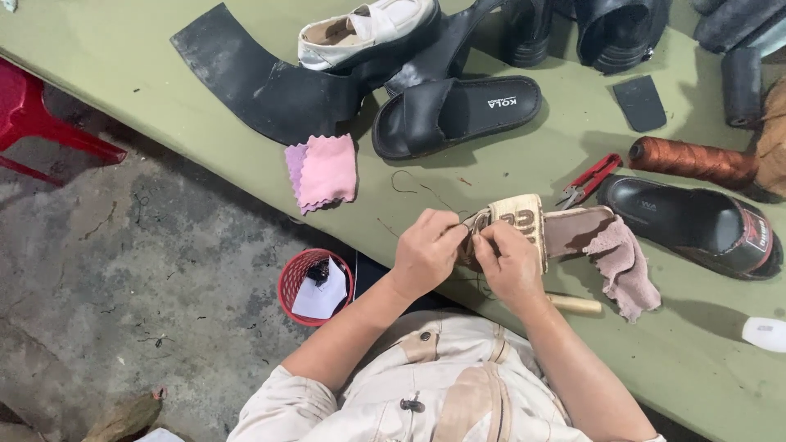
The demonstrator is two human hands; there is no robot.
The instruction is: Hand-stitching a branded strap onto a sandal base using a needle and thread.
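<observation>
Observed at the near edge of the green worktop: left hand and right hand meet over a tan sandal, which lies on the worktop just in from that edge. Left fingers are closed, pinching at the sandal's heel end, where a thin thread shows. Right fingers are curled closed on the strap beside them. A pale wooden handle lies just behind the right wrist, at the edge. A dusty pink rag drapes against the sandal's far side, touching it.

On the floor below the edge stands a red basket holding paper.

Further in: red snips, a black shoe and a spool of copper thread toward the right end. A pink cloth lies mid-worktop, with a black slide sandal behind it.

Far edge: a black rubber sheet and a white shoe.
</observation>
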